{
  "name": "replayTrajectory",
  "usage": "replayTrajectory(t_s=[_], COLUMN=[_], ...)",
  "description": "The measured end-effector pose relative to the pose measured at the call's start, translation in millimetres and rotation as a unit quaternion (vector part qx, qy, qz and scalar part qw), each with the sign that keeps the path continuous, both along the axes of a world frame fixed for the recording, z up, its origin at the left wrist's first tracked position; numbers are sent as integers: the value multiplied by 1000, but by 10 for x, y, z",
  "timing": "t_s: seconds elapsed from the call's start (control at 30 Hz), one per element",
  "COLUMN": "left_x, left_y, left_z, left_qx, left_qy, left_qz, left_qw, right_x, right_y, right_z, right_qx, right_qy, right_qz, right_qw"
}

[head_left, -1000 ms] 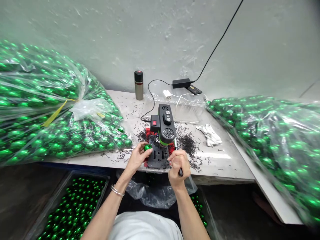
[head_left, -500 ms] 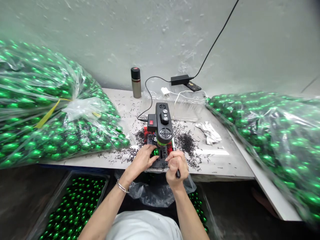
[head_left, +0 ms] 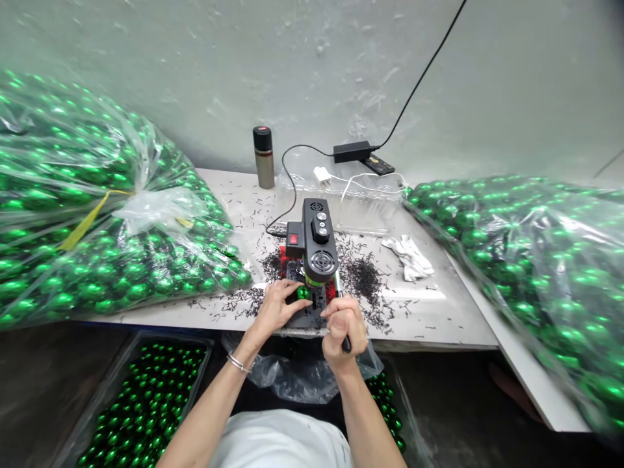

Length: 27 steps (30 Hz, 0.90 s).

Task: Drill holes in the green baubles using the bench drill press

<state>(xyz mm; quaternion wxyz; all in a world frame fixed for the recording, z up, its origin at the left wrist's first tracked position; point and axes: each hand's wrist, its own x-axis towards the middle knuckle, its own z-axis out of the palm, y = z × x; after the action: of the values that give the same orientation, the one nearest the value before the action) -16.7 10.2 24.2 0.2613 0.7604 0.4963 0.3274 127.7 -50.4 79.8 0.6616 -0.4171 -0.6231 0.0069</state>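
A small black machine (head_left: 320,237) with a red switch stands at the front of the table. Under its head sits a shiny green ball (head_left: 303,293), with the thumb and fingertips of my left hand (head_left: 280,304) around it. My right hand (head_left: 345,330) is wrapped round the black grip of the machine's lever (head_left: 346,344). A slotted dark base plate (head_left: 307,320) lies below the ball. Piles of short black bits (head_left: 363,278) are scattered on both sides of the machine.
Big clear bags of green balls lie left (head_left: 97,260) and right (head_left: 531,247). Behind the machine are a tumbler (head_left: 264,159), a power adapter (head_left: 351,152) and a clear plastic tray (head_left: 370,218). White gloves (head_left: 408,258) lie to the right. A bin of balls (head_left: 146,390) stands below.
My left hand's fingers have shifted slightly at the green ball, which sits a little higher in view. My right hand stays on the lever. The view has moved slightly.
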Motion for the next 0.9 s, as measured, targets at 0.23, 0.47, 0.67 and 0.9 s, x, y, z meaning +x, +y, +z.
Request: replayTrajectory(t_s=[0.23, 0.47, 0.67, 0.9], left_x=[0, 13, 32, 65], left_y=[-100, -78, 8, -41], left_z=[-118, -54, 5, -132], left_qx=[60, 78, 47, 58], left_qy=[10, 55, 89, 46], left_qz=[-12, -35, -56, -16], left_qw=[998, 995, 993, 997], right_x=[-4, 16, 23, 17], right_y=[10, 4, -2, -12], right_z=[-38, -41, -36, -97], right_qx=[9, 13, 9, 7], right_qy=[2, -8, -13, -12], right_qz=[-4, 7, 5, 2], right_qw=[1000, 1000, 1000, 1000])
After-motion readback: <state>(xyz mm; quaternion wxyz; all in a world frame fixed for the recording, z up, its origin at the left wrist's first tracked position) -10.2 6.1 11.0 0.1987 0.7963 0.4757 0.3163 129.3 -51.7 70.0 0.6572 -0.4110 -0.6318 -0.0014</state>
